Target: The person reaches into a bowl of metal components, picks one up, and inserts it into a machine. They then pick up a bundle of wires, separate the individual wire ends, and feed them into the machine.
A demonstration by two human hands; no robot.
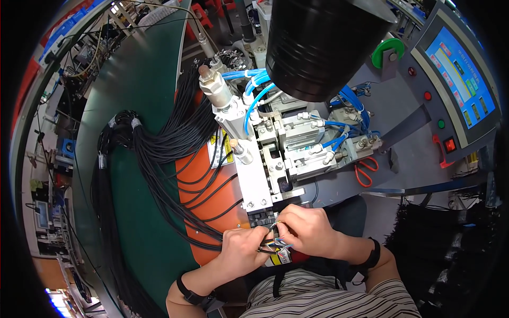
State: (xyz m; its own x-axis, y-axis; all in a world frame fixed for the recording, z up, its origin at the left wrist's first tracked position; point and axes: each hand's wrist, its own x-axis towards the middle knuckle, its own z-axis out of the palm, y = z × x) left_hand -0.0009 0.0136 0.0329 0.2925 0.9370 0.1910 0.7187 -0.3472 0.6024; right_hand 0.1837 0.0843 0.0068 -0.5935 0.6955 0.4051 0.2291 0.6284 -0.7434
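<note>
Close in front of me, both hands meet at the front end of a metal machine fixture point(253, 183). My left hand point(241, 248) is closed round the end of a black cable point(209, 233). Thin coloured wires point(277, 244) fan out between the hands, white, blue and yellowish. My right hand point(307, 229) pinches some of these wires with thumb and forefinger, just above the left fingertips. A small dark block point(261, 217) of the fixture lies right behind the fingers. The exact wire tips are partly hidden by my fingers.
A thick bundle of black cables point(151, 140) spreads over a green table point(140, 212) and an orange plate point(199, 206). Red-handled scissors point(366, 172) lie right of the machine. A black cylinder point(323, 47) hangs overhead. A touchscreen panel point(458, 74) stands far right; more black cables point(450, 254) hang below.
</note>
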